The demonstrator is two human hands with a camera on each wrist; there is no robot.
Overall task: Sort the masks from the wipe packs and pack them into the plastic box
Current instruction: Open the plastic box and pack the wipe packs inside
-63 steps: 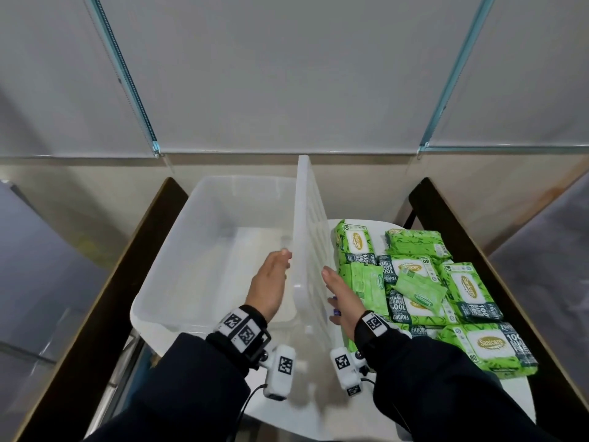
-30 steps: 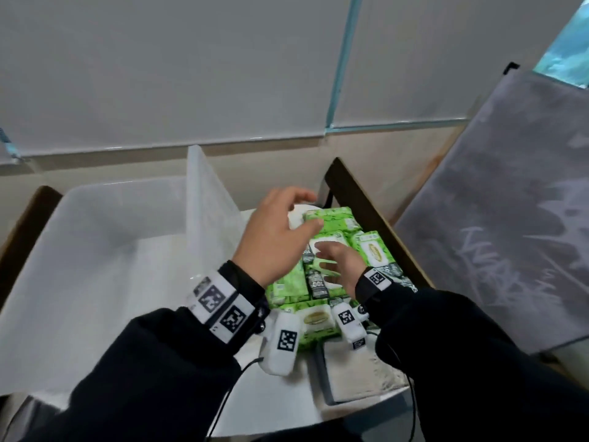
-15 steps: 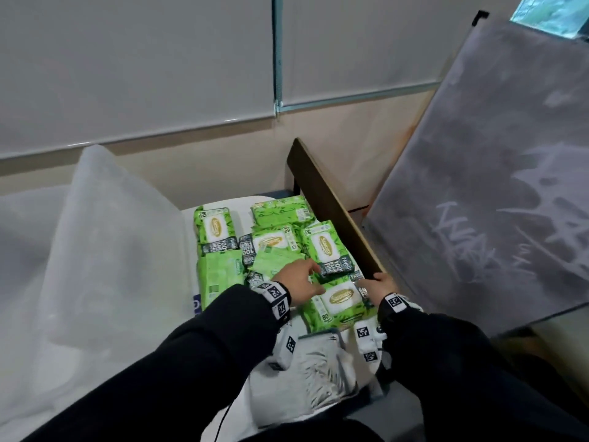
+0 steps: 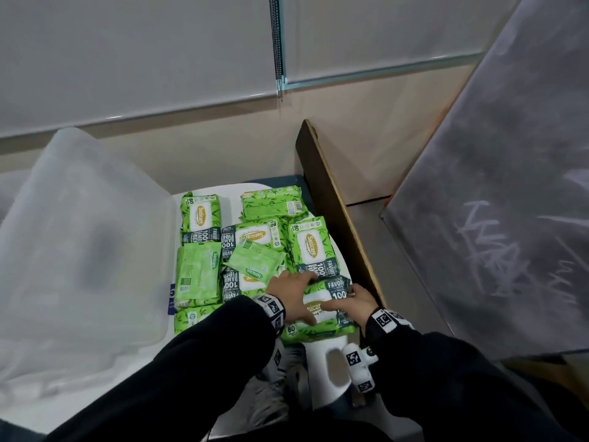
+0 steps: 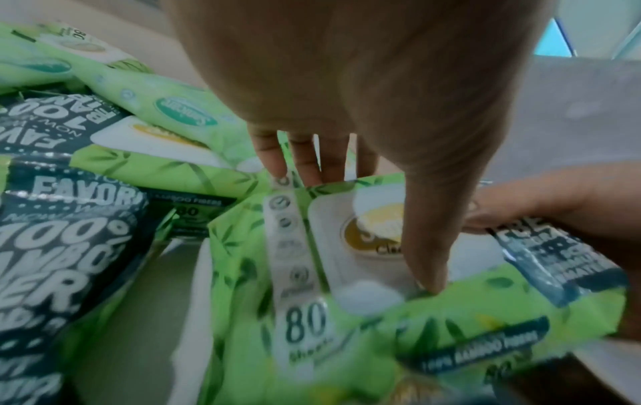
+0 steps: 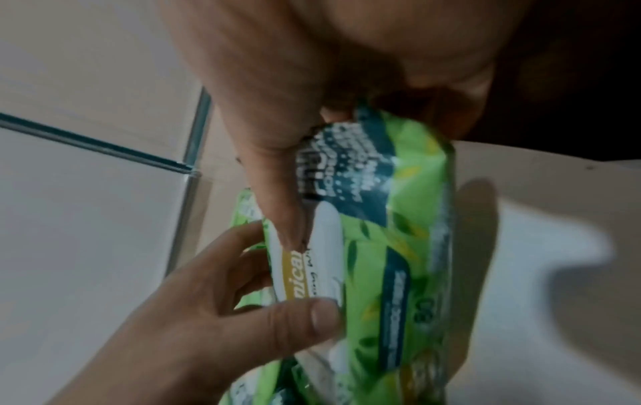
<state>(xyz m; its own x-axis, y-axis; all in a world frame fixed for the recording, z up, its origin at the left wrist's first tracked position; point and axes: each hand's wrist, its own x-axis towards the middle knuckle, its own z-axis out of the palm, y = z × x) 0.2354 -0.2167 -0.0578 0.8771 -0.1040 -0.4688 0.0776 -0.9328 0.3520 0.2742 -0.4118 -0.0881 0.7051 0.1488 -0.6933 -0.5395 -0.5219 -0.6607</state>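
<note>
Green wipe pack, printed "80" and capped with a white flip lid, lies at the near right corner of the white table, gripped from both ends. Left hand curls its fingers over the pack's far edge, thumb pressing beside the lid. Right hand clasps the dark-printed right end, thumb on top. Further wipe packs lie overlapping across the far half of the table. Translucent plastic box stands along the left edge. Brown board borders the right edge.
</note>
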